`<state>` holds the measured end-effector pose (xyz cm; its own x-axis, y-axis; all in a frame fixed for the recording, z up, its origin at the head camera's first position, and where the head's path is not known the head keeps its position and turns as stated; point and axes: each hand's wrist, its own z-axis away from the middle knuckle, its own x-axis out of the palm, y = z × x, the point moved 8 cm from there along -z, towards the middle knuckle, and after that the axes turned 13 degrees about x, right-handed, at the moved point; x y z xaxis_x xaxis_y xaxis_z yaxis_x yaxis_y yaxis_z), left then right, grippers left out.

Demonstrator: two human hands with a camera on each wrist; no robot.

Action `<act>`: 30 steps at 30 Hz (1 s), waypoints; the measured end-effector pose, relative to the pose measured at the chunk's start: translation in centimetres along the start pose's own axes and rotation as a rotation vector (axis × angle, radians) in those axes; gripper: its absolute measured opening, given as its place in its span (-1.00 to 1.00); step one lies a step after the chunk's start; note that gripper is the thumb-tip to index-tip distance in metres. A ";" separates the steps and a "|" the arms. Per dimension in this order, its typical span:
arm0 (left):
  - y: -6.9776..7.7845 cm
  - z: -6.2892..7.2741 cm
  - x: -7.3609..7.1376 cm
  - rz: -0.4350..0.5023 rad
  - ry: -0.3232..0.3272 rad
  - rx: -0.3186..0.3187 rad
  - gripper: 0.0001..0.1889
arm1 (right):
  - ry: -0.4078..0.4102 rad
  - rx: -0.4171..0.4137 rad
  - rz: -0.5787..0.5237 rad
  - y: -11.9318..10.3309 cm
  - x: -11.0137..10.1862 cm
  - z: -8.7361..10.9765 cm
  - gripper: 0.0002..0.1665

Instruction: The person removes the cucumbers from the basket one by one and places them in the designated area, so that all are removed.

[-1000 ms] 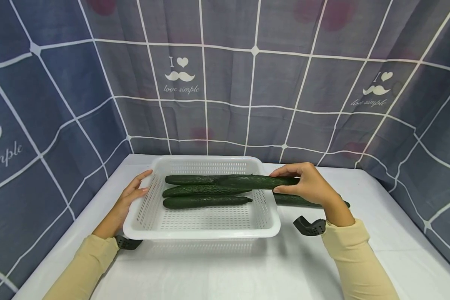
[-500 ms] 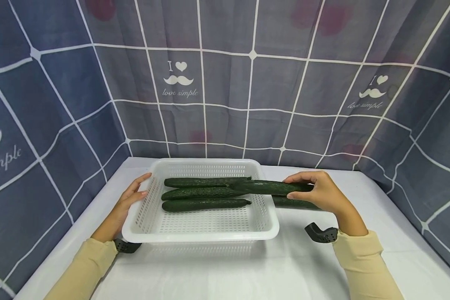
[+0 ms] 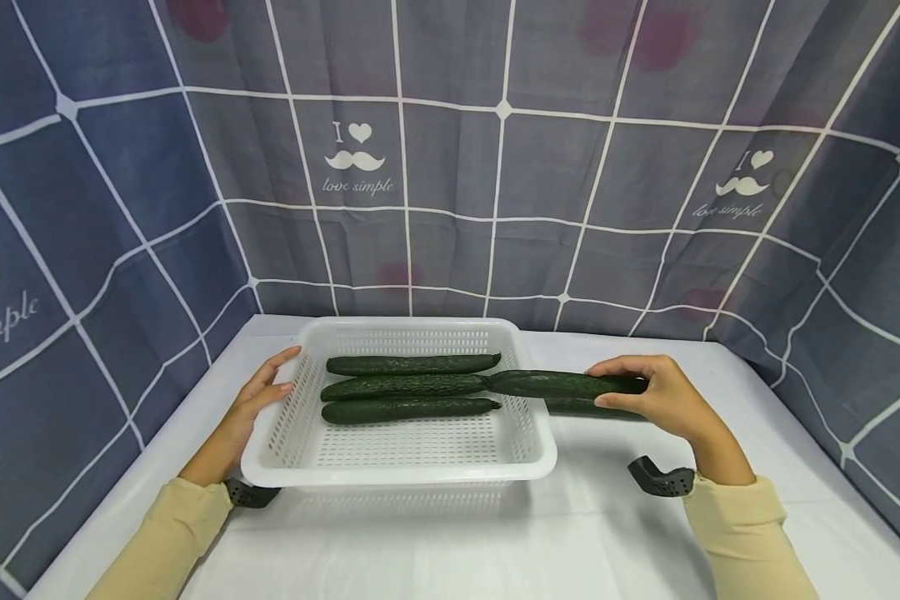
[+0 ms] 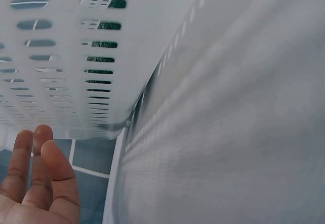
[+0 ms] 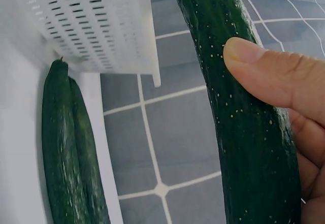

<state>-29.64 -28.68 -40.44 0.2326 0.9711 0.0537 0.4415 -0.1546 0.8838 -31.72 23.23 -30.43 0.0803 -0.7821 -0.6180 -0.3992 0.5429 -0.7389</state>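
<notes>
The right hand (image 3: 663, 398) pinches a cucumber (image 3: 555, 384) between thumb and fingers, its left end reaching over the right rim of the white basket (image 3: 401, 477); the left hand (image 3: 243, 412), fingers loosely extended and gripping nothing, touches the basket's left side. The basket sits towards the far-left corner of the bench (image 3: 420, 554); three cucumbers (image 3: 408, 409) lie inside; two more cucumbers (image 5: 61, 148) lie on the bench beside its right end.

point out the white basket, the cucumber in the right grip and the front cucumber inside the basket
White basket (image 3: 401, 477): head view, on its front rim.
Held cucumber (image 5: 245, 125): right wrist view, on its flecked side.
Front cucumber (image 3: 410, 410): head view, on its middle.
</notes>
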 end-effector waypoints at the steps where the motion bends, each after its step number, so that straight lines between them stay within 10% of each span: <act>1: 0.0 0.0 0.0 0.007 -0.003 0.001 -0.43 | 0.003 -0.001 -0.001 0.1 -0.1 0.1 -0.61; 30: 0.1 0.2 0.2 0.044 -0.025 0.023 -0.42 | 0.062 0.110 0.020 4.9 -3.8 1.1 -0.60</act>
<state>-29.39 -28.52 -40.47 0.2742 0.9583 0.0806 0.4497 -0.2019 0.8701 -32.95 29.20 -31.95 0.0157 -0.7862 -0.6177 -0.2970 0.5863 -0.7537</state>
